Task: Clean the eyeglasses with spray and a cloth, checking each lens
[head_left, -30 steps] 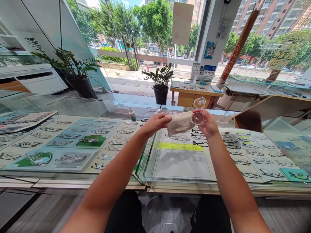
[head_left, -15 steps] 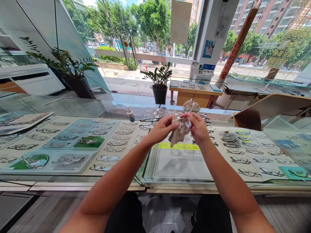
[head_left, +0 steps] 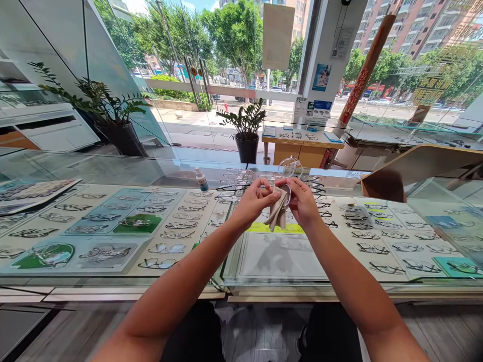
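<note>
The left hand [head_left: 260,197] is pinching a beige cloth [head_left: 278,213] at the nearer lens [head_left: 288,196] while the right hand [head_left: 304,201] is gripping the clear glasses [head_left: 290,165], ideally keeping pressure light.

Right of the one bottle [head_left: 202,180]: two hands [head_left: 255,202] [head_left: 303,203], one cloth [head_left: 277,208], one held eyeglass frame [head_left: 289,195]. Beyond it: two potted plants [head_left: 245,123] [head_left: 113,108].

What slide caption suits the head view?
Left hand holds beige fabric cloth against round clear-framed glasses in the right hand.
</note>
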`<state>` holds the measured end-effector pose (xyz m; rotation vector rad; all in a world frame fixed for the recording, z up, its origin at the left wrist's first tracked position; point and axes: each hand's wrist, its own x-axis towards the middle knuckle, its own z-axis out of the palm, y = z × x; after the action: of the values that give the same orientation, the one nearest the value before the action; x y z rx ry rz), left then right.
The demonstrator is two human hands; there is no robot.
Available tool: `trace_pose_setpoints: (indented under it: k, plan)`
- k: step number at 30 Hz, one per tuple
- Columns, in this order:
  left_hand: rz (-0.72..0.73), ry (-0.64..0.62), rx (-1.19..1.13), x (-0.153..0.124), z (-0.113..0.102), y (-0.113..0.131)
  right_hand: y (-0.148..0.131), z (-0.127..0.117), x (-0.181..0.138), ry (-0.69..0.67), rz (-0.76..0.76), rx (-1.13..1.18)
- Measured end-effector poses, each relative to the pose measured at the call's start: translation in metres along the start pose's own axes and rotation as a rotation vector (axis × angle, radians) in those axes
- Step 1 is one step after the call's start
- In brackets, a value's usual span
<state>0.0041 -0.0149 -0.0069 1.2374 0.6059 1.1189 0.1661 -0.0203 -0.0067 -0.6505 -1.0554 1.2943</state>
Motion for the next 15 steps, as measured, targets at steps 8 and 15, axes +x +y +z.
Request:
trace_pose_setpoints:
  k: [8,15]
  plan:
    - [-0.209,-0.168,0.045,0.000,-0.007,0.000,0.001,0.002,-0.002,0.002,0.005,-0.013]
    - [-0.236,-0.141,-0.199,-0.001,-0.003,0.008,0.002,0.003,0.000,-0.002,0.016,0.050]
